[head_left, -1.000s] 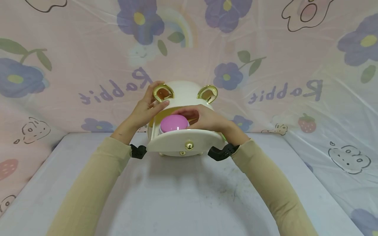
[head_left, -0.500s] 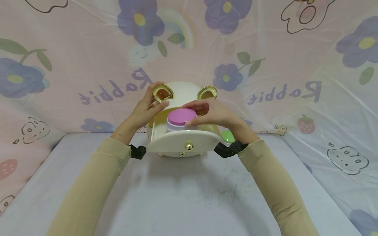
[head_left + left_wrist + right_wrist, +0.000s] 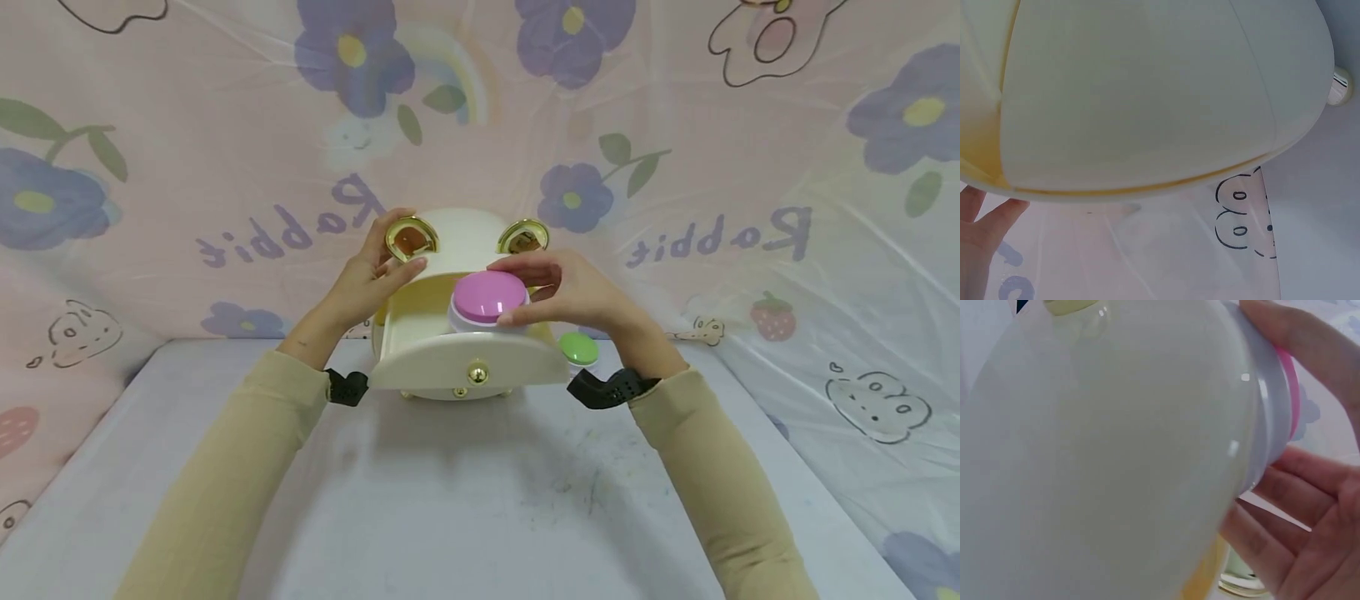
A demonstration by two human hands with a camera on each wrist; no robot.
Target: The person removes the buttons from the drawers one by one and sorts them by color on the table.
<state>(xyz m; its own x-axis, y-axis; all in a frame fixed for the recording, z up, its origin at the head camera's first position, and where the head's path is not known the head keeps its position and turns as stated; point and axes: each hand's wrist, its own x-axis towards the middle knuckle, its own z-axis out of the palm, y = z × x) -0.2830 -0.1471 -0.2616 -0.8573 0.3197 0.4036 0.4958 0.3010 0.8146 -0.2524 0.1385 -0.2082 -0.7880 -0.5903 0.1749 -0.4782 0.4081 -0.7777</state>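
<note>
A cream storage box (image 3: 465,237) with two gold-rimmed ears stands on the table, its rounded drawer (image 3: 427,367) pulled out. With thumb in front and fingers behind, my left hand (image 3: 367,271) grips the box at its left ear (image 3: 412,240). My right hand (image 3: 577,292) holds a white jar with a pink lid (image 3: 491,296) by its side, thumb at the front, over the right part of the drawer. In the right wrist view, the drawer front (image 3: 1116,456) hides part of the jar's white body (image 3: 1270,394).
A second jar with a green lid (image 3: 578,348) stands on the table just right of the box, below my right wrist. The drawer has a gold knob (image 3: 478,373). A patterned cloth (image 3: 675,100) hangs behind the white table (image 3: 465,500).
My right hand has lifted the pink-lidded jar up from the drawer's left part and carried it right. The green-lidded jar has come into fuller view. My left hand keeps its grip.
</note>
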